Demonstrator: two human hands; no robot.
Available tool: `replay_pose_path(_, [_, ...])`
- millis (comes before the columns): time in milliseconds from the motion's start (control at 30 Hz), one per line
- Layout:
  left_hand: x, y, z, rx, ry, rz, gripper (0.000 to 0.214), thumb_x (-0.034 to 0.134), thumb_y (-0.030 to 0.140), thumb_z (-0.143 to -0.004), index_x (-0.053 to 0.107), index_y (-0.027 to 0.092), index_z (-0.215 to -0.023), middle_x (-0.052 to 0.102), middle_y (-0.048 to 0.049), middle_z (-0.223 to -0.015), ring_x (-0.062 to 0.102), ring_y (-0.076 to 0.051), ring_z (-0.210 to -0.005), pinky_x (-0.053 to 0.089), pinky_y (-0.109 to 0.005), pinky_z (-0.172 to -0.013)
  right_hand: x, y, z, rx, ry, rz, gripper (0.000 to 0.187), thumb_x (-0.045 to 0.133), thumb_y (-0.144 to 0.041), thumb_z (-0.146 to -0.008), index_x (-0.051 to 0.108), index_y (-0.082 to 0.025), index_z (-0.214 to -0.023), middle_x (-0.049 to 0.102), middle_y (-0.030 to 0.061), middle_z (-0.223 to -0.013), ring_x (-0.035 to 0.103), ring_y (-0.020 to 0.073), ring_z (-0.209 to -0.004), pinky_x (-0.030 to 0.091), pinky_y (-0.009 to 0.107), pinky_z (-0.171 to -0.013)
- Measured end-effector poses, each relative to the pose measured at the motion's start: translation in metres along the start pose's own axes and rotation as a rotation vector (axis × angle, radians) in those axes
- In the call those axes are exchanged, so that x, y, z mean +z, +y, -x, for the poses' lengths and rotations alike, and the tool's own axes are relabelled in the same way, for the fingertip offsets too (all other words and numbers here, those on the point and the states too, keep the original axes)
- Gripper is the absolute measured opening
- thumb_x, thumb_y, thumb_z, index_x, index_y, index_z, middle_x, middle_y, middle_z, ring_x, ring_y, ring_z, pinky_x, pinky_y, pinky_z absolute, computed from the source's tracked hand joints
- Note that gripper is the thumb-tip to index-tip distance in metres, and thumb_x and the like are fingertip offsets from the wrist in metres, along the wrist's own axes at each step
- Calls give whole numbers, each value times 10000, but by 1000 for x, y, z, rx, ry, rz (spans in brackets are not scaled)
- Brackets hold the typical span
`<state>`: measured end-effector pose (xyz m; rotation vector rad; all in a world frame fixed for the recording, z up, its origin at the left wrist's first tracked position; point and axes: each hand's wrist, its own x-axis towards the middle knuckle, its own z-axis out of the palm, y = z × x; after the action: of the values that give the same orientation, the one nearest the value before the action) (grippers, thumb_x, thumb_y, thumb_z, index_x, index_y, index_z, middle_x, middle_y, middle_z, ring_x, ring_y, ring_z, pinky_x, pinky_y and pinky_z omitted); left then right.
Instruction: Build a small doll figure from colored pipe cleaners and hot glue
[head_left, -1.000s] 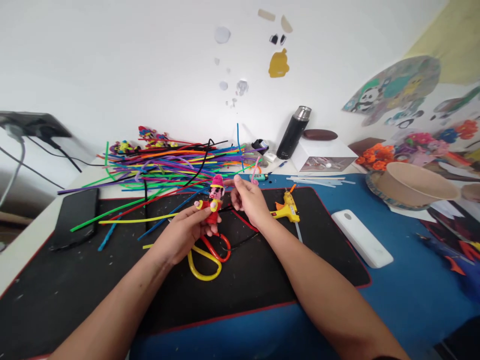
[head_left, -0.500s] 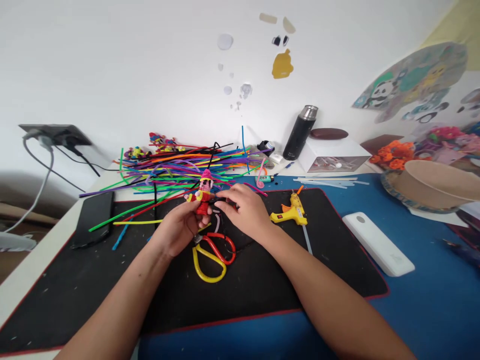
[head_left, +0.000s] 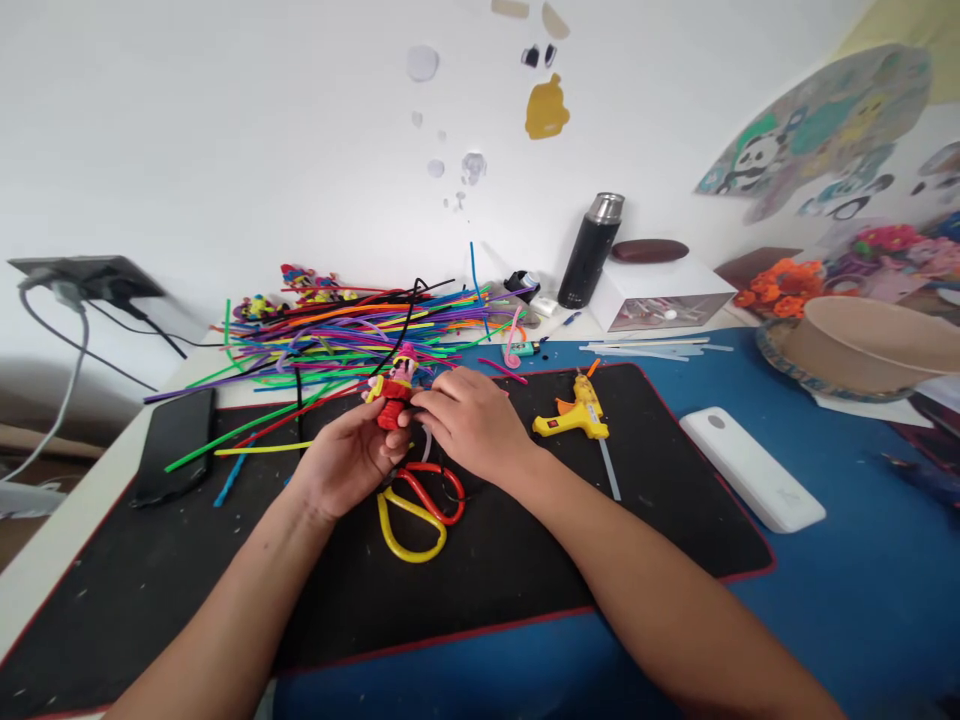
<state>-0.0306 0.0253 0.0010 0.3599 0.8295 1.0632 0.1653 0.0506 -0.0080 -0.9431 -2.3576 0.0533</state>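
Observation:
A small pipe-cleaner figurine (head_left: 393,392), with a pink and yellow head and a red body, is upright above the mat. My left hand (head_left: 345,448) is closed around its lower body. At its right side my right hand (head_left: 472,418) pinches a black pipe cleaner (head_left: 452,478) against the figurine's waist; the fingertips are partly hidden, and the black end hangs below the palm. Just under both hands lie scissors with one yellow and one red handle (head_left: 411,552), their blades out of sight.
Many coloured pipe cleaners (head_left: 352,330) are piled behind my hands. A yellow glue gun (head_left: 576,412) lies to the right on the black mat (head_left: 525,560), with a white power bank (head_left: 754,470) beyond it. A phone (head_left: 176,440) is at left; a black thermos (head_left: 591,250) stands behind.
The figurine has turned and tilted in my left hand, and my right fingers have come closer against its waist. The whole view has shifted slightly.

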Motion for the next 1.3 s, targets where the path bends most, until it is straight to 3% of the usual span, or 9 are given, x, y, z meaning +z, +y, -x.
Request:
replay_pose_path(633, [-2,-1,1,-75,-52,-87,126,623,160,-940,727,109,-888,689,-85,-767,556,-108,-516,516,-202,-491,0,0,0,21,-67,-29,205,582,-220,-1075,757,-184,-976,706,78,-920,596,236,-887,414,356,-777])
replay_pose_path(833, [-5,-3,1,-10,-105,-167,112,713,213,-905,740,107,-882,701,-84,-783,584,-122,-561,525,-213,-523,5,0,0,191,-11,-380,158,626,-116,-1021,738,-214,-968,779,42,-989,675,204,-949,450,319,-835])
replay_pose_path(1100, [-11,0,4,172,-157,-450,263,840,378,-832,785,123,-860,722,-84,-754,608,-145,-568,475,-224,-511,4,-2,-4,443,-82,-817,190,660,-177,-968,723,-206,-791,734,-9,-762,614,154,-692,387,276,-654])
replay_pose_path(1300, [-17,8,8,191,-162,-540,334,921,441,-751,815,141,-853,741,-91,-741,632,-171,-577,523,-262,-554,7,-3,-7,512,-130,-1312,150,686,-214,-875,724,-192,-732,750,8,-743,653,177,-735,467,304,-758])
